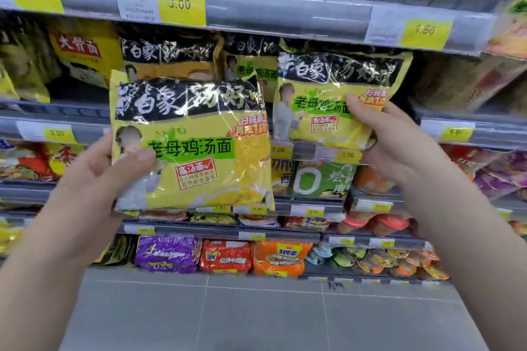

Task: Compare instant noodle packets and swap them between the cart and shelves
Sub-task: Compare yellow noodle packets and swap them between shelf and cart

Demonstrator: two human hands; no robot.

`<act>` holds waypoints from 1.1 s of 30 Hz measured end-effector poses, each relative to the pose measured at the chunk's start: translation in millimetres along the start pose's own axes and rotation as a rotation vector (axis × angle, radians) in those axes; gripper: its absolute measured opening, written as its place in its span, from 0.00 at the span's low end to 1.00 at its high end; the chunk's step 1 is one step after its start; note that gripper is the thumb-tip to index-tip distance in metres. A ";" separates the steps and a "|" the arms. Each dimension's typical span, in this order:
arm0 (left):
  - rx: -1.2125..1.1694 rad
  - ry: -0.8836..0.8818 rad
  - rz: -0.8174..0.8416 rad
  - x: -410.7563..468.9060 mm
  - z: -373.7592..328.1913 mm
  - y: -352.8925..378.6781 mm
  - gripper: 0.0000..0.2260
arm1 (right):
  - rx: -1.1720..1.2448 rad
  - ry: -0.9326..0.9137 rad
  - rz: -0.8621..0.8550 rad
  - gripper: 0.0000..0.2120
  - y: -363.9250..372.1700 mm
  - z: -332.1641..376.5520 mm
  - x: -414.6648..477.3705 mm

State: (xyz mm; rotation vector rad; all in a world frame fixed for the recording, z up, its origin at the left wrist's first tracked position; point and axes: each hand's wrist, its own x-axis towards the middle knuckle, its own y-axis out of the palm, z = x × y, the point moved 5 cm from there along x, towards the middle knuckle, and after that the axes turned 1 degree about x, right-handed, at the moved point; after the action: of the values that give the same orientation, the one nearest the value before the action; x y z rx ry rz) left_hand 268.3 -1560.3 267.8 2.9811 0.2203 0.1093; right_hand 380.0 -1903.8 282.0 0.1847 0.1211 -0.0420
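Note:
Two matching yellow noodle packets with black top bands and green labels are held up in front of the shelves. My left hand (97, 177) grips the nearer, larger-looking packet (196, 139) by its lower left corner, thumb across the front. My right hand (399, 142) holds the second packet (322, 100) by its right edge, thumb on the front, close to the shelf. More packets of the same kind (171, 57) stand on the shelf right behind them. No cart is in view.
Grey shelves (271, 6) with yellow price tags run across the whole view. Other yellow packets sit at the left, purple, red and orange multipacks (225, 255) and cup noodles (379, 259) on the lower shelves. Grey tiled floor (256, 316) lies below.

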 end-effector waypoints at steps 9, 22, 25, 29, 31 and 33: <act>0.126 0.009 -0.006 22.2 34.5 -34.0 0.26 | -0.080 -0.078 0.052 0.33 51.9 3.8 88.6; 0.089 -0.033 -0.046 31.6 77.6 -46.1 0.28 | -0.794 -0.169 -0.026 0.48 82.5 -5.1 120.2; 0.102 -0.012 -0.055 33.3 73.5 -32.8 0.29 | -1.039 -0.230 -0.140 0.43 75.2 1.4 121.4; 0.114 0.034 -0.011 34.3 63.4 -14.7 0.23 | -1.108 -0.209 -0.181 0.47 67.6 -2.2 124.1; 0.092 0.005 -0.006 37.5 62.6 -4.6 0.27 | -1.016 -0.176 -0.150 0.52 64.7 -6.2 126.6; 0.115 0.003 -0.006 41.5 58.1 7.9 0.31 | -0.877 -0.151 -0.104 0.48 61.9 -8.4 127.8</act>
State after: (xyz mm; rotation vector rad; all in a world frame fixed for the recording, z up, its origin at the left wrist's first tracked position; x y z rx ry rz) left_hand 315.2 -1570.1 214.3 3.0944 0.2432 0.1045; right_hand 509.1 -1845.3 269.1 -0.7000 -0.0090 -0.1018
